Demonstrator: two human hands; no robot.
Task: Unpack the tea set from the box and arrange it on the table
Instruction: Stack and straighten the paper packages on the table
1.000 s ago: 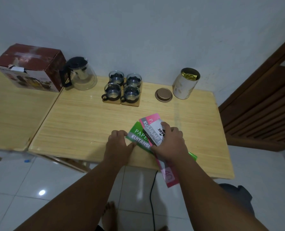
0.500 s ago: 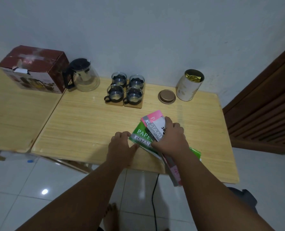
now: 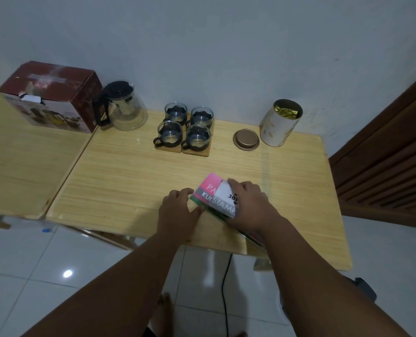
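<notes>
A glass teapot [image 3: 124, 110] with a black lid and handle stands at the back of the wooden table [image 3: 134, 181], next to a dark red tea set box [image 3: 53, 93]. Several glass cups [image 3: 185, 127] in black holders sit on wooden coasters [image 3: 197, 152] in the back middle. Near the front edge, my right hand [image 3: 248, 205] presses on a pink receipt booklet [image 3: 214, 193] stacked over a green one, whose edge shows beneath. My left hand [image 3: 177, 210] touches the stack's left side with curled fingers.
An open white tea canister [image 3: 278, 125] with a gold foil bag inside stands at the back right, its bronze lid [image 3: 246, 139] lying beside it. A second table [image 3: 19, 154] adjoins on the left. A brown slatted door [image 3: 391, 166] is on the right.
The pink booklet has slid left over the green one, now covering it almost fully. Both hands stay on the stack.
</notes>
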